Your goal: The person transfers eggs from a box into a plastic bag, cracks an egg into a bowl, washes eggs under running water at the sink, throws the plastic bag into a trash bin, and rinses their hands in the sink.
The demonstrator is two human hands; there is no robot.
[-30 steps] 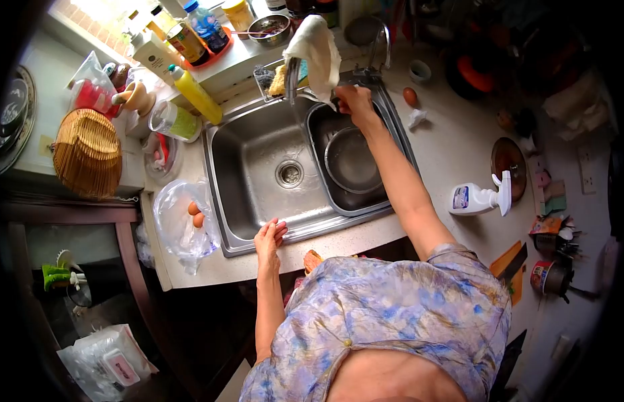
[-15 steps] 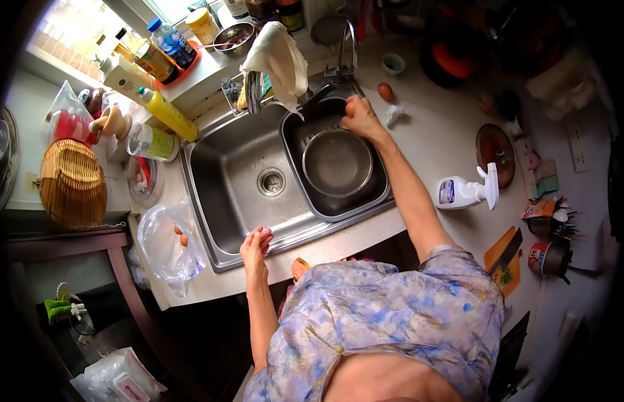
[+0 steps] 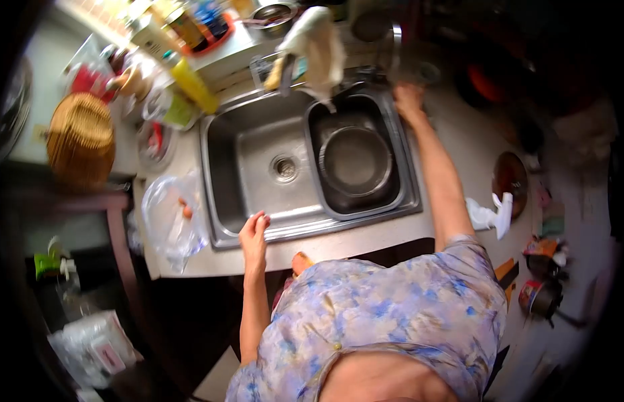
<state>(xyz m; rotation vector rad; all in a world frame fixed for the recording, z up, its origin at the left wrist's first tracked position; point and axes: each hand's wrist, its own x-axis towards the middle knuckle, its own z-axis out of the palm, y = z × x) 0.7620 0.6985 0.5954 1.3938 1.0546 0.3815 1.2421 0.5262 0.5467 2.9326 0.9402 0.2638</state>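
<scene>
in the head view, the right hand (image 3: 409,100) is stretched out past the right edge of the sink (image 3: 255,151), down at the counter (image 3: 386,236), with a small cup (image 3: 429,72) just beyond its fingers; it is blurred and seen from the back, so i cannot tell whether it is closed on something or loose. the left hand (image 3: 253,231) is loosely open at the sink's front rim, toward the left, its fingers a little curled (whether it touches the metal is hard to say). the sink lies between the two hands: its left compartment shows a round drain (image 3: 284,167), and a dark tub (image 3: 355,213) sits in the right one with a round metal pan (image 3: 355,161) inside. behind the sink a pale cloth (image 3: 319,53) hangs down, its lower tip near the tub's back edge, and to its right stands a curved faucet (image 3: 396,50). left of the sink a clear plastic bag (image 3: 163,224) lies on the counter with brown eggs (image 3: 186,212) in it, and a yellow bottle (image 3: 193,84) is near the sink's rear corner. on the right, a white spray bottle (image 3: 485,216) is partly hidden by the right arm (image 3: 446,177), near a round lid (image 3: 510,184).
</scene>
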